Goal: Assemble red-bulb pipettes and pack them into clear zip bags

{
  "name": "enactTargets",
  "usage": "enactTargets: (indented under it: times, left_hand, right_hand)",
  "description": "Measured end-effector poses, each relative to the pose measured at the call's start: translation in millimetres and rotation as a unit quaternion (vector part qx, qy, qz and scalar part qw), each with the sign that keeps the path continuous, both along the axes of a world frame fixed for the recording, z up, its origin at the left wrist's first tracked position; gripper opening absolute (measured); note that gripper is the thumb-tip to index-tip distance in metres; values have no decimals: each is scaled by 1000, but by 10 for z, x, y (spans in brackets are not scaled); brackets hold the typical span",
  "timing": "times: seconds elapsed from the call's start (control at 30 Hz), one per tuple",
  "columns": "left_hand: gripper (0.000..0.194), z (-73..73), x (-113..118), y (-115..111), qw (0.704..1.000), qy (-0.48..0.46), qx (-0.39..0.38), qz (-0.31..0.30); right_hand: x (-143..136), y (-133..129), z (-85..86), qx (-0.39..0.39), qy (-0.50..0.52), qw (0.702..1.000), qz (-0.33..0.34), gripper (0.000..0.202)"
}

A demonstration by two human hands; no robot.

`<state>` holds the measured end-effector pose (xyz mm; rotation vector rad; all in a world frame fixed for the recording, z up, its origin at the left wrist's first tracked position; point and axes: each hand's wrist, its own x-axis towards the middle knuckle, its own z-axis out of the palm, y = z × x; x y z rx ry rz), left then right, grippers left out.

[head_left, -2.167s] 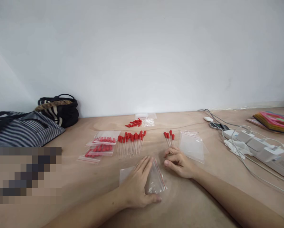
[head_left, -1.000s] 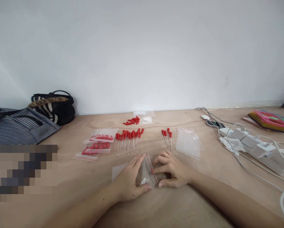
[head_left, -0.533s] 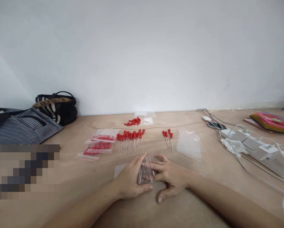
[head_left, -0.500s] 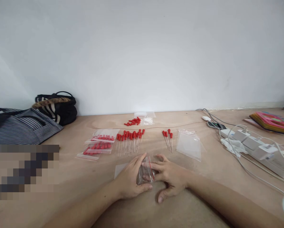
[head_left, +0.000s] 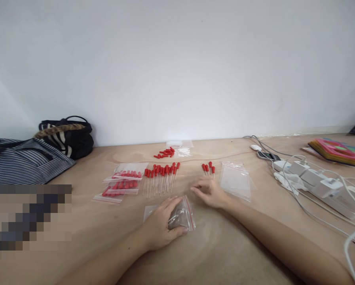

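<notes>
My left hand (head_left: 165, 225) lies with fingers spread over a clear zip bag (head_left: 183, 213) with a red seal line, pressing it to the wooden table. My right hand (head_left: 208, 192), its fingers curved and apart, is just in front of a few red-capped droppers (head_left: 208, 168) and partly covers their thin stems. Nothing shows in its grasp. Between and beyond the hands lies a row of several red-capped droppers (head_left: 162, 172). Filled zip bags (head_left: 125, 184) overlap to the left of that row. Flat clear bags (head_left: 235, 182) lie right of my right hand.
Loose red caps (head_left: 165, 152) and thin clear tubes (head_left: 182, 151) lie near the wall. At the right are a power strip (head_left: 328, 190) with chargers and cables, a dark device (head_left: 268, 156) and colourful sheets (head_left: 337, 152). Striped (head_left: 25, 158) and black (head_left: 76, 138) bags stand left.
My right hand has left the zip bag and moved up to the small group of droppers. My left hand remains on the bag, which now shows more of its surface.
</notes>
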<state>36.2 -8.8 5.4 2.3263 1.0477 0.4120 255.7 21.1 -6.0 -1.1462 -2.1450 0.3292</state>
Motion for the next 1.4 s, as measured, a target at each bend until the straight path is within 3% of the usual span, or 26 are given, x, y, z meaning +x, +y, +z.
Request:
enactTargets:
  times: [0.07,0.2,0.33,0.43,0.63,0.73,0.83,1.0,1.13,1.23,1.4]
  left_hand:
    - [68,5,-3,-2,1000,5,-3,0]
    - [69,-2,-17,6,1000,15,-6,-3]
    - [68,-21,-30,16,1000,7,-3,-14]
    - [69,-21,-33,14,1000,14,-5,-14]
    - [71,-13,-34,-1,1000,22,-3,-17]
    - [71,-11,-37,-3,1000,25,-6,-17]
    - [72,-10,-39,1,999,33,-9,-21]
    - [72,-14,-31,12,999,41,1,-22]
    - [72,-17,-22,18,998,52,8,-21]
    - [72,5,-16,10,997,68,11,-17]
    - [69,52,5,-14,997,62,34,-13]
  right_hand:
    - [-58,235,-21,5,-57,996,-66,20]
    - [-212,692,-15,-1,-199,969,-147,40]
    - [-288,1021,17,3,-242,963,-121,48]
    - [-274,1175,40,5,-266,960,-90,42]
    - [-141,1319,86,10,-288,957,-32,21]
    - [-104,1343,75,8,-294,956,-11,23]
    - [-107,1331,62,13,-297,955,5,28]
    - [6,1142,153,32,-298,954,13,14]
    - [337,760,241,67,-282,957,-3,19]
    - [589,416,216,104,-251,962,-15,20]
    - [672,89,106,146,-231,962,-22,22]
